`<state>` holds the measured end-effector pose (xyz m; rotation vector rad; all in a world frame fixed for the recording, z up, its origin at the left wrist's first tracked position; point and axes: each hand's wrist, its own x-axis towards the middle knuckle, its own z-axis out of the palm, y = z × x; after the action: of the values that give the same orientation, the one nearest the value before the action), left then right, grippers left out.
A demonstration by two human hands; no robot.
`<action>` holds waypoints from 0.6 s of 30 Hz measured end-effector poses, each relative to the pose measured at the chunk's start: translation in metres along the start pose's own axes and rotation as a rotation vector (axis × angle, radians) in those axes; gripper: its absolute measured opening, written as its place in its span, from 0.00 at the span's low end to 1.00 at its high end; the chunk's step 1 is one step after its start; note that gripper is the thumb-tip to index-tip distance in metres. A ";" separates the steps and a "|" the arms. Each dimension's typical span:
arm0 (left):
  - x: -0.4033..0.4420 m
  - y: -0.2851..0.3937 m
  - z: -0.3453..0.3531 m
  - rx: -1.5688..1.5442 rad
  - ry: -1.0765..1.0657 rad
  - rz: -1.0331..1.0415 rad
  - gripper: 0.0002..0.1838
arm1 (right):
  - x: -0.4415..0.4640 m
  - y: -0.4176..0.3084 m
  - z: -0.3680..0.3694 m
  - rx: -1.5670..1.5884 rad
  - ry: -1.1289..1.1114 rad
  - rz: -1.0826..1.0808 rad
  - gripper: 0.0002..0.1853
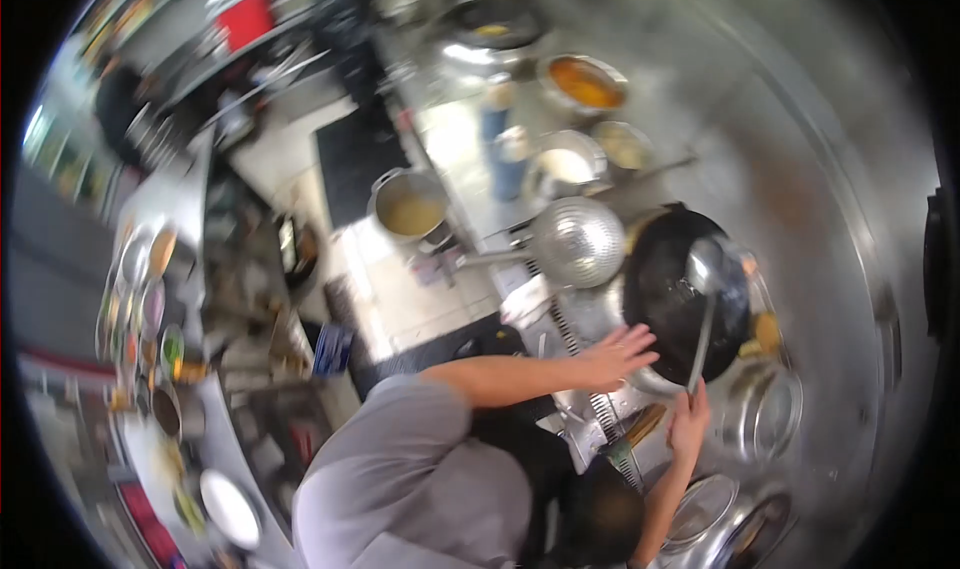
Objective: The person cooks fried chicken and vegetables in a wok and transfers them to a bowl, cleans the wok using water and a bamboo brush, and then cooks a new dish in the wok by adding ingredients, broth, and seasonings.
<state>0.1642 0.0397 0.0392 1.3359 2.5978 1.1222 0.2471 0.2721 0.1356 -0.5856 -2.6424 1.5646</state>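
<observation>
My right hand (687, 424) is closed around the handle of a metal ladle (705, 334). The ladle's bowl lies over the inside of a black wok (672, 294) that stands on the stove. Stretched out at the wok's near left edge, my left hand (620, 357) has its fingers spread and holds nothing. Whether it touches the rim I cannot tell. Left of the wok rests a round perforated strainer (578, 241), its handle pointing left. What the wok contains is too blurred to make out.
Beyond the strainer stand a pot of white contents (566, 164), blue-bodied bottles (508, 169) and a bowl of orange liquid (585, 84). A two-handled pot (408, 206) is at the counter's left edge. Metal bowls (765, 409) sit right of my right hand. Another person (120, 104) stands far left.
</observation>
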 end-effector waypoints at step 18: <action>-0.463 -0.010 -0.195 0.504 1.255 -1.152 0.15 | -0.033 0.051 0.067 -0.962 0.080 -0.188 0.35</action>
<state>0.3901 -0.4097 0.0413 -1.4351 3.4274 1.1447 0.2806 0.2270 0.0651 -0.3503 -3.1233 0.1358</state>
